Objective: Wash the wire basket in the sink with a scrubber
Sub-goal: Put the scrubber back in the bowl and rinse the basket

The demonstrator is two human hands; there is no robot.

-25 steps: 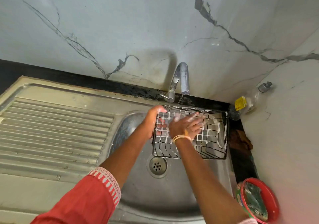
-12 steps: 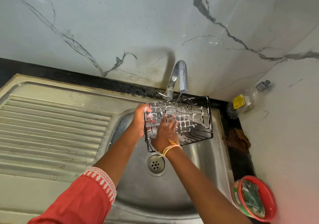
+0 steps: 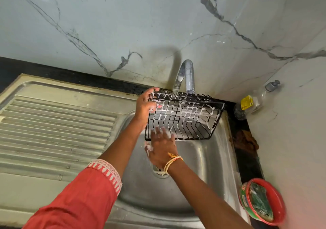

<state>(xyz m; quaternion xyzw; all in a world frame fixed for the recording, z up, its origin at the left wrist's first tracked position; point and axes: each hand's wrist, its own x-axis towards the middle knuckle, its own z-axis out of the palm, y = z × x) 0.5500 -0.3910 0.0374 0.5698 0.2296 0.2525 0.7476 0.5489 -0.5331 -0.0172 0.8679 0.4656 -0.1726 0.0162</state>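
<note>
Marble-look wall panels with dark grey veins rise behind a steel sink [image 3: 202,167], and a black counter strip runs along the foot of the wall. To the left of the bowl the ribbed steel draining board [image 3: 56,123] slopes away. Over the back of the bowl the person holds a black wire basket [image 3: 185,117] up off the sink, tilted so its open side faces them, with white soap foam clinging to many of the wires. It sits right under the curved chrome tap [image 3: 187,75], and the spout meets its upper rim; whether water is running is hard to make out. The left hand [image 3: 145,105], coming out of a red sleeve [image 3: 79,198] with a white patterned cuff, grips the basket's left end with fingers curled round the top rim. The right hand [image 3: 161,147] is blurred, its fingers spread apart and fairly straight, the tips against the lower left corner of the basket, suds on the thumb; no scrubber can be made out in it. A yellow thread bangle [image 3: 172,161] circles that wrist, and the hand and forearm cover most of the drain [image 3: 158,173]. In the far right corner a clear pump bottle [image 3: 254,101] with a yellow label leans against the side wall, and a brown rag [image 3: 245,141] lies on the dark ledge beside the bowl. Nearer, at the right edge, a red round tub [image 3: 262,200] holds a green scrubber [image 3: 261,202].
</note>
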